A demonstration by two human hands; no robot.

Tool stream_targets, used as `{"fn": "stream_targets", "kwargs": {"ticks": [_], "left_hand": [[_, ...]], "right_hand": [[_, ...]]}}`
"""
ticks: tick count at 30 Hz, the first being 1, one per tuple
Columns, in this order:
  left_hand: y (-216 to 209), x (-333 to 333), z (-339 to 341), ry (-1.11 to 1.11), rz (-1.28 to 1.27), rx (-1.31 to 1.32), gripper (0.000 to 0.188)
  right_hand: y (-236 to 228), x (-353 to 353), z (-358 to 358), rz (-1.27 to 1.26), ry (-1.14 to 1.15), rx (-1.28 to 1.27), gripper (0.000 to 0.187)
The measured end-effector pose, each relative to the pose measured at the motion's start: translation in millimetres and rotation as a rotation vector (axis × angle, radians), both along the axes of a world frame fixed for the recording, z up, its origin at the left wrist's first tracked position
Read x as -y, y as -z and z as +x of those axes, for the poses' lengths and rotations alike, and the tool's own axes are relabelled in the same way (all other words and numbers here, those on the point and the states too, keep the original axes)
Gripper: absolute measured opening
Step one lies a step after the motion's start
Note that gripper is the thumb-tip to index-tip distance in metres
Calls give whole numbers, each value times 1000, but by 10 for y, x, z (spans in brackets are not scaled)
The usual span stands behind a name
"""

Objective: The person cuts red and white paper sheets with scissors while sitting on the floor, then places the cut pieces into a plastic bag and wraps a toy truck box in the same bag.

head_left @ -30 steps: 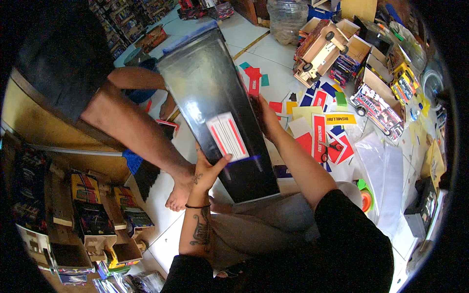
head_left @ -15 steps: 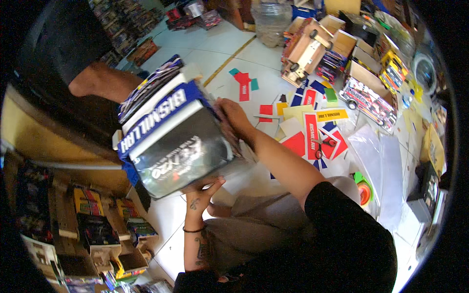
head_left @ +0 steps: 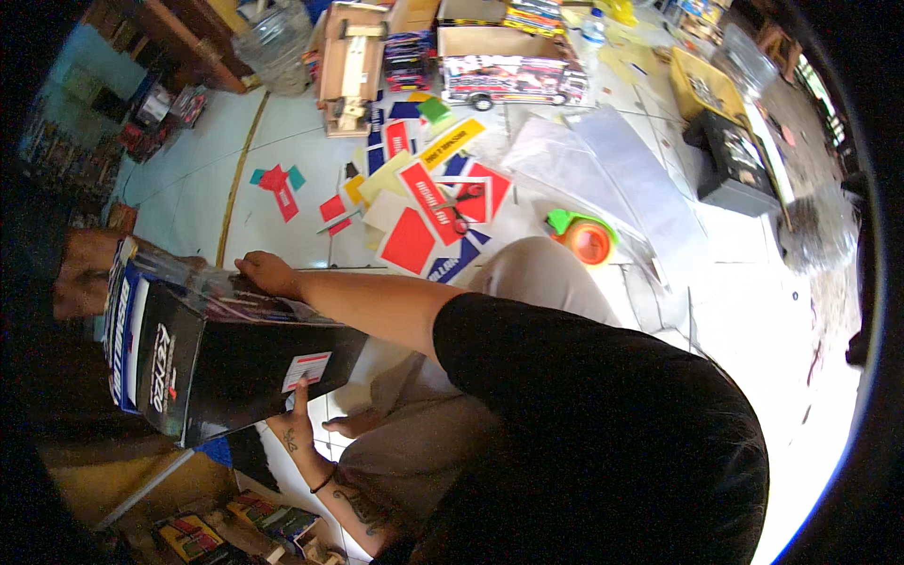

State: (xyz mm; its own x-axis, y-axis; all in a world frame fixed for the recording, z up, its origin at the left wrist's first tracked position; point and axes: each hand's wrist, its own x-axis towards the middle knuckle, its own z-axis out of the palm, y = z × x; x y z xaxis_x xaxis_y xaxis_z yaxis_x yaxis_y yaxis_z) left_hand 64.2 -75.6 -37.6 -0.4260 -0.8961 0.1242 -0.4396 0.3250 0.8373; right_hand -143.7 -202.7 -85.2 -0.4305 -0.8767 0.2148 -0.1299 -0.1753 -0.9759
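Observation:
A large boxy toy truck (head_left: 235, 367), with glossy black panels and a blue lettered strip (head_left: 121, 344) at its left end, is held tilted at the left. My right hand (head_left: 268, 275) grips its far upper edge, fingers curled over the clear plastic-looking covering there. Beneath the near side my left hand (head_left: 297, 428) supports it, one finger lying over the black panel beside a small white and red label (head_left: 307, 371). A dark band circles the left wrist. The fingers under the truck are partly hidden.
Coloured sticker cuttings (head_left: 407, 240) and scissors (head_left: 459, 209) lie on the tiled floor, with an orange and green tape roll (head_left: 589, 241) and clear plastic sheets (head_left: 612, 179) to the right. Toy trucks (head_left: 513, 71) stand beyond. Another person's limb (head_left: 89, 273) is beyond the held truck.
The view has swung left. The truck has turned in my hands, so its lettered end faces left and a long black panel shows. Both hands still hold it.

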Motion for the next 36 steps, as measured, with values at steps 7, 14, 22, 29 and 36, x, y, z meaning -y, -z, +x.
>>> {"fn": "stream_targets", "kwargs": {"ticks": [7, 14, 22, 29, 36], "left_hand": [[83, -103, 42, -5, -92, -104, 46], [141, -227, 79, -94, -68, -150, 42], [138, -96, 186, -235, -168, -457, 46], [-300, -328, -67, -112, -56, -434, 54], [-960, -1339, 313, -229, -69, -228, 49]], "right_hand": [[-98, -1401, -885, 156, -262, -449, 53], [-3, -4132, -2193, 613, 488, -430, 41], [-442, -3105, -1176, -274, -162, -120, 39], [-899, -1563, 67, -77, -511, 588, 60], [-1577, -2609, 375, -521, -563, 549, 61]]}}
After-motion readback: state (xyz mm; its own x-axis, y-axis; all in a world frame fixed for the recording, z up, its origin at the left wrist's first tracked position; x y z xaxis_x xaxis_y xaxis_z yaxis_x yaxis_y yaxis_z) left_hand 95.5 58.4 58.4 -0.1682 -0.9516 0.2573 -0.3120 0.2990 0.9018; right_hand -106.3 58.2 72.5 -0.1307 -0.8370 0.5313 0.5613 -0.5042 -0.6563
